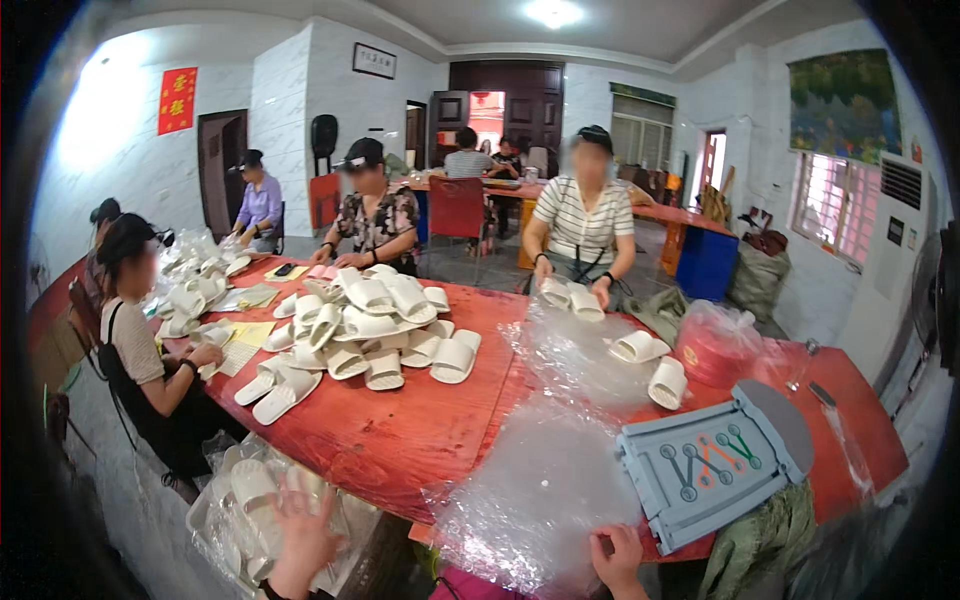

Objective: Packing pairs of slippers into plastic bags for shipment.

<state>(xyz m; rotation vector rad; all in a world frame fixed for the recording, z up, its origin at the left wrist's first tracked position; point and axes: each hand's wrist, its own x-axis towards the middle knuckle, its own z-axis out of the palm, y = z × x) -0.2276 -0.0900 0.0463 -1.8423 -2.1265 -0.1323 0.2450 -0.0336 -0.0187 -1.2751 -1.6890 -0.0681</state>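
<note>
Left hand (303, 540) spread beside a cream-white, wide-strapped slipper (254, 487), lower left

Nearest the camera, bottom edge: both bare hands, well apart. Left one splayed, fingers wide, nothing visible gripped. Right hand (616, 556), lower right of centre, has its fingers curled in; cannot tell whether they pinch anything.

The slipper lies just to the left of the left fingers, among others in a crumpled clear plastic bag (212, 520) below the table edge. Its long axis runs roughly up and down the frame, strap toward the top, close to the line of the fingers. Left hand is much the nearer; contact unclear.

Outward: a broad sheet of clear, wrinkled plastic film (540, 490) at lower centre, its right side by the right hand. Beyond that hand, right of frame, a grey ribbed plastic tray (655, 505) on the red-stained wooden table (420, 440); dark green woven sacking (768, 540) bunched below it.

Mid-frame: a heap of loose cream-white slippers (375, 305). Behind the film, a person in a striped top (588, 215) holds a cream-white pair (572, 300). Left of frame, a seated person in a dark apron (140, 350).
</note>
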